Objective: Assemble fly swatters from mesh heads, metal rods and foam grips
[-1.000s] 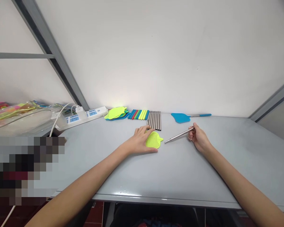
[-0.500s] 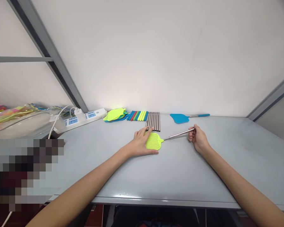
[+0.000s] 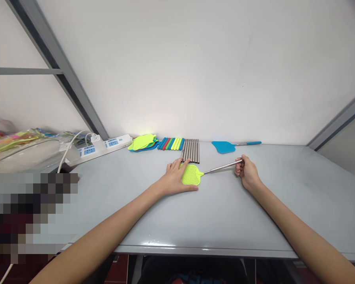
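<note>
A fly swatter with a yellow-green perforated head lies in front of me on the grey table. My left hand rests over the left part of that head, its fingers spread and thumb stretched out below the head. From the head's neck a thin metal rod runs up to the right. My right hand is closed, pinching the rod's far end between thumb and fingers. Just beyond my left fingertips lies a row of metal tubes.
Along the wall lie stacked swatter heads, several coloured handle grips and a blue fly swatter. Left of these stands a white power strip with plugs and cables. Plastic-bagged goods are farther left. The table's front edge is near me.
The view has shifted very slightly. Both hands keep the same places on the swatter, with no clear movement.
</note>
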`<state>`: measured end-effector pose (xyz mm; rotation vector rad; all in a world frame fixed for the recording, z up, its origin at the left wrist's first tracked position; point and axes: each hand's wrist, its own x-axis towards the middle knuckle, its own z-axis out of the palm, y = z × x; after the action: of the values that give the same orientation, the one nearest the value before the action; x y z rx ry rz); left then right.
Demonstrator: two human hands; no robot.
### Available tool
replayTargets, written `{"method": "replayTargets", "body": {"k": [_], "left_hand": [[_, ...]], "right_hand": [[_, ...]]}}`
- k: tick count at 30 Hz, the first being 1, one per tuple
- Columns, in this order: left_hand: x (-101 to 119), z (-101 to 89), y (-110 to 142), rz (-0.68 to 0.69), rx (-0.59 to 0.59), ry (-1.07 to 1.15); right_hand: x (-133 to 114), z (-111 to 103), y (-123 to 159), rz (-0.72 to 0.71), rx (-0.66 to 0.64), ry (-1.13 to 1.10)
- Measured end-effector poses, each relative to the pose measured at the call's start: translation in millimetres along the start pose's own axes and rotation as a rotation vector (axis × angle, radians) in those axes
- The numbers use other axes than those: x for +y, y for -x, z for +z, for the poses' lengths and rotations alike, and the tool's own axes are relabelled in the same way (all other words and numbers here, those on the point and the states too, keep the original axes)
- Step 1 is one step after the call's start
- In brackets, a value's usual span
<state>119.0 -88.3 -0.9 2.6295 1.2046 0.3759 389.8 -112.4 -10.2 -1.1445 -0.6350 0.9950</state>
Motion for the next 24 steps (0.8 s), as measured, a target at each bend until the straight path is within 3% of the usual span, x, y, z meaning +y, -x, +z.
{"method": "replayTargets", "body": {"k": [14, 24], "left_hand": [[-1.0, -3.9, 0.1, 0.012, -0.038, 0.052], [7.1, -9.4, 2.7, -0.025, 0.032, 0.079]], "right_hand": [[0.3, -1.5, -0.6, 0.003, -0.045, -0.021], [-2.6, 2.4, 4.8, -0.009, -0.130, -0.027]]}}
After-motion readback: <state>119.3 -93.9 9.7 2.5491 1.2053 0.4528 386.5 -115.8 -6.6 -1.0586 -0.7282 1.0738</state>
